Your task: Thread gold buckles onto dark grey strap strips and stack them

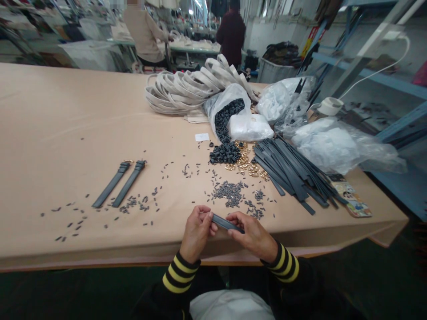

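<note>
- Currently, the left hand (pixel 199 231) and right hand (pixel 251 232) grasp one flat dark-grey strap (pixel 225 223) near the tabletop's (pixel 50 133) front edge.
- Two dark-grey straps with gold-coloured fittings (pixel 111 186) lie leftward — seemingly finished.
- Apparently left to do: fanned dark-grey strips (pixel 293 166) and loose gold-coloured metal buckles (pixel 244 156).

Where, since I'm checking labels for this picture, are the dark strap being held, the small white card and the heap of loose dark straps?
Held strap (pixel 223 222): head view, its exposed middle stretch.
White card (pixel 202 137): head view, its face.
Strap heap (pixel 293 170): head view, its middle.
</note>
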{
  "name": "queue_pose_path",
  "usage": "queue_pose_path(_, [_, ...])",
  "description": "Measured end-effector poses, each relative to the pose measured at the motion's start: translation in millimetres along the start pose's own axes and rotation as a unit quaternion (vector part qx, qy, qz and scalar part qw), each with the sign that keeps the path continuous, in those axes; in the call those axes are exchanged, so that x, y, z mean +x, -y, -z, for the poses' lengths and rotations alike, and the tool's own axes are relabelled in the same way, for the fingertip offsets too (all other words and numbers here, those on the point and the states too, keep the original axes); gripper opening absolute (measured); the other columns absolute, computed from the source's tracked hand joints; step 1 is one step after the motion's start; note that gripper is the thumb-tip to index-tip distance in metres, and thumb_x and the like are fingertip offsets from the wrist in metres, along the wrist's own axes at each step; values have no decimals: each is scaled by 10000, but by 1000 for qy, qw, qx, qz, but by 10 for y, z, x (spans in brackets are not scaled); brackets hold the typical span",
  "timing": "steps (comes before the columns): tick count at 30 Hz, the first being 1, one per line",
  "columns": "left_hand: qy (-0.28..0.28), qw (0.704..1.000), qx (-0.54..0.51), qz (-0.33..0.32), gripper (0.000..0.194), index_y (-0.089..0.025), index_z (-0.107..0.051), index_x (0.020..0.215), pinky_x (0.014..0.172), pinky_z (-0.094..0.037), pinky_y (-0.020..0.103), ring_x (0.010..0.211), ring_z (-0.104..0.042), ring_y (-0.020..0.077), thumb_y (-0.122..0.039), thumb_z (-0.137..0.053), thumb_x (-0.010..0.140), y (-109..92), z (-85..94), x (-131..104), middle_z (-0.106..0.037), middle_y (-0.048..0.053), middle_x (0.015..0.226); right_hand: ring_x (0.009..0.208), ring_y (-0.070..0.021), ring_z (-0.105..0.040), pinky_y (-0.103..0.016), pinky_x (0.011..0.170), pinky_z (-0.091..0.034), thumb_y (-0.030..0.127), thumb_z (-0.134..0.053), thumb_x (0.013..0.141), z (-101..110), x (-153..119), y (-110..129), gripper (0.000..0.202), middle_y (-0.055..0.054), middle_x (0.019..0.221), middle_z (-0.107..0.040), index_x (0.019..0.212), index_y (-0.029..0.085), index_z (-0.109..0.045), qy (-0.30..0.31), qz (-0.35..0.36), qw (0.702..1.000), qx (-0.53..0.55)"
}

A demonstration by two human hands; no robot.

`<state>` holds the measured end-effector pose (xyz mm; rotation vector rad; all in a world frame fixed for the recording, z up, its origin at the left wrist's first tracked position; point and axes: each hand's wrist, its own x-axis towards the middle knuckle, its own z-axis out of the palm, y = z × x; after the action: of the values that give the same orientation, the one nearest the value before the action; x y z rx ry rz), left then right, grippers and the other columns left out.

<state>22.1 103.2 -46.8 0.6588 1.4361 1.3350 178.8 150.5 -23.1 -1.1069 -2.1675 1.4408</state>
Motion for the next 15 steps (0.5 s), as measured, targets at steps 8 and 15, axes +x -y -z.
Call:
queue_pose_path(8, [3,1000,5,5,266,-184,-375,836,377,-390,148,356,-478,66,-344,-547,714,-13,-7,9,-544,-78,440,843,-166,-559,-289,768,-437,100,-565,692,-54,-16,13,336,-36,892,-605,1013,182,-505,-36,33,996,-81])
queue_pose_path(15, [-2,1000,20,5,270,-189,-374,831,363,-383,165,334,-461,72,-379,-532,723,-13,-12,7,-543,-73,446,843,-195,-558,-306,737,-428,92,-421,787,-174,-18,46,218,-75,893,-587,970,180,-500,-68,89,963,-246])
